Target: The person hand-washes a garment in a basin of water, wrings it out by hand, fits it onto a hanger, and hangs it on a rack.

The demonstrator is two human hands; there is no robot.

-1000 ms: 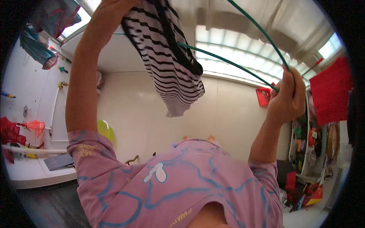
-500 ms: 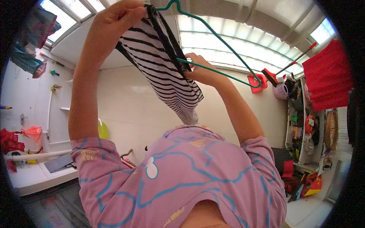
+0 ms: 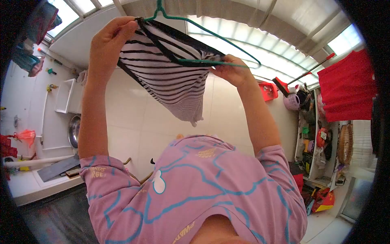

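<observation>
A black-and-white striped top with black trim hangs between my raised hands, its lower end gathered and dangling. The green clothes hanger passes partly inside its neck opening, with the hook end up at the top edge of the view. My left hand pinches the black-trimmed edge by the hanger's left end. On the other side, the fingers of my right hand close on the top's edge beside the hanger's lower bar. The hanger's right corner sticks out past that hand, bare of cloth.
A red garment hangs at the right, near a broom and a red dustpan. Shelves with assorted items stand below. At left are a white ledge, a metal basin and hanging dark clothes.
My right hand has moved right, pulling the striped top wider along the hanger. The hanger and my left hand sit lower and further left, and more of the hanger's right side is covered.
</observation>
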